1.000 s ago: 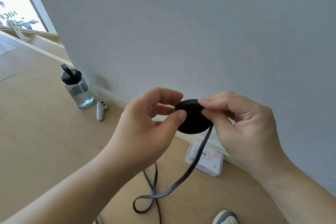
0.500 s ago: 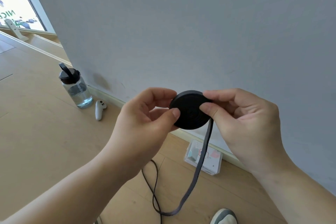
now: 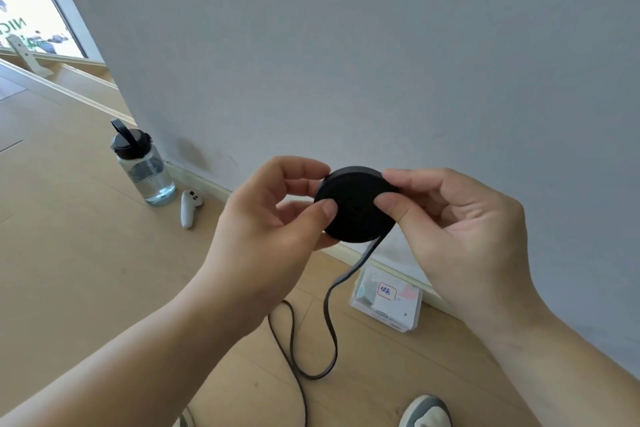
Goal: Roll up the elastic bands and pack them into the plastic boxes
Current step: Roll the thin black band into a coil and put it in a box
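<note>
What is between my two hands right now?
In the head view, the black roll of elastic band sits between them, pinched by the left hand and the right hand; its loose tail hangs below.

black elastic band (image 3: 356, 208), mostly wound into a tight flat disc, is sitting up in the air, face tilting toward the camera | its loose tail (image 3: 356, 262) is hanging off the lower right edge, looping onto the wooden floor (image 3: 86, 270) | clear plastic box (image 3: 386, 302) with a white label is lying on the floor just beside that tail
</note>
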